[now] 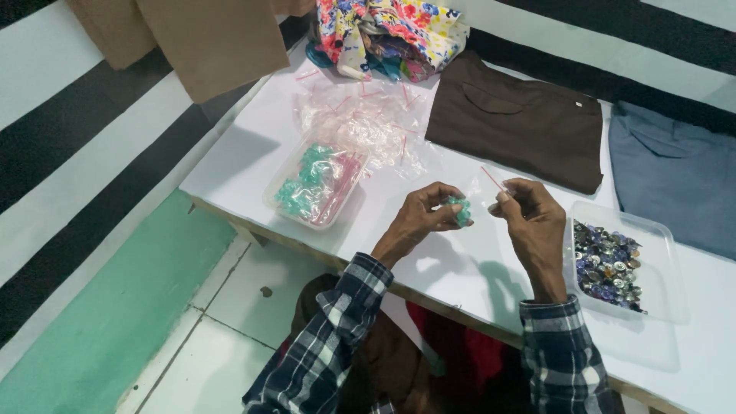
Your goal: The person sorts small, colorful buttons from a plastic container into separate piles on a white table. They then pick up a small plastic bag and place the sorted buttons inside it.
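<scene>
Head view: I am sitting at the near edge of a low white bench (230, 165), both hands raised just over it.
Left hand: my left hand (420, 217) is pinching a small teal cluster (461, 210) between thumb and fingertips, lifted clear of the bench, seemingly so I can work on it.
Right hand: my right hand (529, 211) is pinching a small clear bag with a thin red strip (493, 179), held just beside the cluster; the bag itself is hard to make out.
Left of hands: a clear tray of teal pieces (316, 184) is sitting toward the left edge, within reach.
Right of hands: a clear tray of metal buttons (609, 264) is lying by my right wrist.
Far edge: a heap of empty clear bags (360, 119), a brown garment (515, 119), a blue garment (675, 172) cut off at the frame, and floral cloth (387, 32).
Hidden: what exactly the teal cluster is, I cannot tell.
</scene>
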